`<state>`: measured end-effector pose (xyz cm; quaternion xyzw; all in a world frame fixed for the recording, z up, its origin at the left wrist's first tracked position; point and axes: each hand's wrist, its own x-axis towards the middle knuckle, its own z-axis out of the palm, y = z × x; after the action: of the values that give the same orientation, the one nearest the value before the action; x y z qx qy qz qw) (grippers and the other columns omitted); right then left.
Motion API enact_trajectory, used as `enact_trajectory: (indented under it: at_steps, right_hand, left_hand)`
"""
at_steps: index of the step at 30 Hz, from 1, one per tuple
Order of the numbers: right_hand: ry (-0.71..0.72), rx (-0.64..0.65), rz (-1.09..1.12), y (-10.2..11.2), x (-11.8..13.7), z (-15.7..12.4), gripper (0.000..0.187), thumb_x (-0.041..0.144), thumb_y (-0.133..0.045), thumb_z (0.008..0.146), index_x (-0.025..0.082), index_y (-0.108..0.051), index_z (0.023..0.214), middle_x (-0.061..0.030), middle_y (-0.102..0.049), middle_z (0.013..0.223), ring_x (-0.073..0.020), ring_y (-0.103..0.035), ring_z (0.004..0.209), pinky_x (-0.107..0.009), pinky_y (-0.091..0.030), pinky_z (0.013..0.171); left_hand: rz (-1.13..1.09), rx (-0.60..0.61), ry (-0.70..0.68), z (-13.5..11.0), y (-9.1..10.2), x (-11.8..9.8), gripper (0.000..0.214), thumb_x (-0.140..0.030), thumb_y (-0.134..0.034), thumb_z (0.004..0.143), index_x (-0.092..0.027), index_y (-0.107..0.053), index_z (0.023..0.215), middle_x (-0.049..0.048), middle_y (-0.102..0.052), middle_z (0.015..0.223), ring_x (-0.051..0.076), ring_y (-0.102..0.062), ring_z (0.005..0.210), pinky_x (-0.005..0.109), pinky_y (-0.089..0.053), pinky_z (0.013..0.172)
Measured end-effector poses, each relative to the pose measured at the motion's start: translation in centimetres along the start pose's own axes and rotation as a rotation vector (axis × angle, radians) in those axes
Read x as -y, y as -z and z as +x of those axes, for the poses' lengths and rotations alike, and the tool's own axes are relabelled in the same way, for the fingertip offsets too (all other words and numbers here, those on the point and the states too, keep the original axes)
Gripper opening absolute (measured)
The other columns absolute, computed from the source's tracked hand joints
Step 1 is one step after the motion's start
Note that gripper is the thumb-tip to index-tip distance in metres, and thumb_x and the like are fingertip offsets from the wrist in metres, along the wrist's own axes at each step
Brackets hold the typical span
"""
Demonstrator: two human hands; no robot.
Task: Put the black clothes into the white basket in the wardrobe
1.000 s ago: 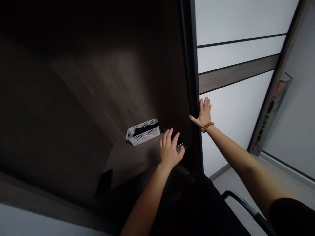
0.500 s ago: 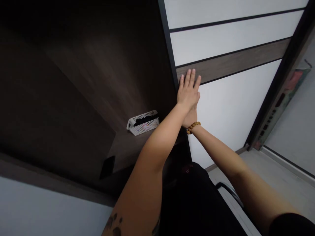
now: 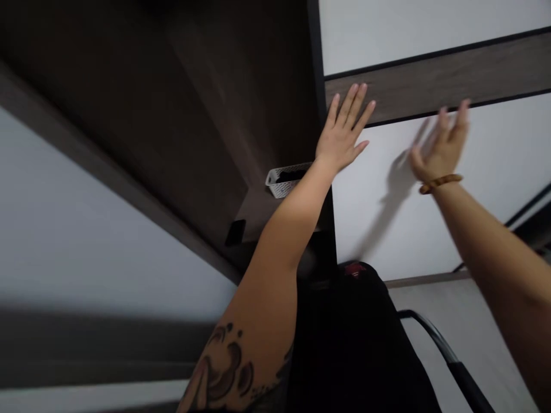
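The left hand (image 3: 341,133) presses flat, fingers spread, on the wood-grain band (image 3: 451,80) of the white sliding wardrobe door (image 3: 430,229); to the right, the blurred right hand (image 3: 439,148), fingers also spread, casts its shadow across the door.

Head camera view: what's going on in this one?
A person has both bare hands raised, and neither holds anything. The left hand lies flat against a panelled door, its fingertips on the dark wood-grain strip. The blurred right hand, wearing a wooden bead bracelet, is spread at the door's white panel; whether it touches is hard to tell. A white perforated basket sits on a dark wooden shelf nearby.
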<state>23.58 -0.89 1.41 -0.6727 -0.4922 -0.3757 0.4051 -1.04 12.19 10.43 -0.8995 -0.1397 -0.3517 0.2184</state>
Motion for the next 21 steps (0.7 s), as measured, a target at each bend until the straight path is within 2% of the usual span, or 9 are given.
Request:
enact_trajectory:
  at_steps: [2,4,6,8,12,16,18,21]
  right_hand:
    - [-0.035,-0.021,-0.002,0.2,-1.6,1.9,0.101,0.065,-0.045,0.096,0.005,-0.016,0.17,-0.0308,0.0,0.177,-0.0469,-0.001,0.166,-0.074,-0.01,0.125]
    - [-0.057,-0.021,0.015,-0.3,-2.3,3.2,0.101,0.071,-0.028,0.101,0.001,-0.009,0.171,-0.0326,0.002,0.176,-0.0475,0.003,0.166,-0.075,-0.006,0.124]
    - [-0.082,-0.005,0.025,-0.9,-2.0,3.7,0.101,0.072,-0.016,0.103,-0.001,-0.005,0.171,-0.0334,0.002,0.176,-0.0472,0.007,0.166,-0.076,-0.003,0.123]
    - [-0.107,0.014,0.025,-1.2,-0.9,3.6,0.102,0.073,-0.014,0.103,-0.003,-0.004,0.171,-0.0338,0.003,0.176,-0.0473,0.01,0.166,-0.076,-0.001,0.124]
    - [-0.131,0.043,0.061,-0.4,3.0,2.6,0.097,0.072,-0.015,0.104,0.003,-0.005,0.172,-0.0289,0.003,0.178,-0.046,0.014,0.165,-0.078,0.003,0.123]
    - [-0.129,0.032,0.111,1.6,6.2,1.4,0.092,0.068,-0.017,0.105,0.004,-0.011,0.171,-0.0295,-0.001,0.178,-0.0441,0.008,0.165,-0.077,0.002,0.124]
    - [-0.066,0.069,0.126,2.4,5.7,1.0,0.093,0.069,-0.027,0.102,0.009,-0.014,0.171,-0.0276,-0.004,0.179,-0.0431,0.004,0.166,-0.075,-0.003,0.125]
    - [0.107,0.111,0.107,3.1,1.0,1.0,0.102,0.074,-0.041,0.09,0.013,-0.022,0.17,-0.0251,-0.01,0.178,-0.0427,-0.004,0.166,-0.072,-0.013,0.125]
  left_hand:
    - [0.071,0.009,0.013,-0.9,0.4,0.7,0.083,-0.054,-0.043,0.102,-0.017,-0.024,0.173,0.0076,-0.01,0.183,0.031,0.01,0.168,0.055,0.012,0.135]
    - [0.08,-0.016,0.039,-1.7,0.5,1.6,0.084,-0.057,-0.044,0.1,-0.019,-0.026,0.173,0.0038,-0.01,0.183,0.031,0.016,0.167,0.056,0.012,0.135]
    - [0.045,-0.055,0.07,-2.6,0.6,2.4,0.085,-0.063,-0.046,0.098,-0.024,-0.03,0.172,-0.0015,-0.012,0.183,0.031,0.021,0.165,0.058,0.011,0.136]
    - [0.002,-0.087,0.112,-3.3,1.1,2.5,0.085,-0.065,-0.047,0.096,-0.027,-0.034,0.171,-0.0041,-0.015,0.182,0.031,0.022,0.165,0.058,0.01,0.136]
    - [-0.017,-0.119,0.231,-3.5,2.8,0.1,0.081,-0.062,-0.042,0.099,-0.029,-0.031,0.172,-0.0066,-0.015,0.182,0.028,0.022,0.166,0.055,0.009,0.137]
    - [0.023,-0.1,0.308,-3.0,4.1,-2.8,0.081,-0.063,-0.037,0.101,-0.027,-0.029,0.173,-0.0032,-0.014,0.182,0.028,0.018,0.167,0.056,0.011,0.136]
    - [0.036,-0.086,0.335,-3.2,4.3,-3.1,0.083,-0.066,-0.037,0.101,-0.025,-0.031,0.173,-0.0002,-0.016,0.182,0.03,0.016,0.168,0.058,0.013,0.135]
    - [0.062,-0.081,0.358,-3.9,4.4,-2.3,0.086,-0.071,-0.037,0.101,-0.024,-0.032,0.172,0.003,-0.018,0.182,0.032,0.015,0.168,0.06,0.013,0.134]
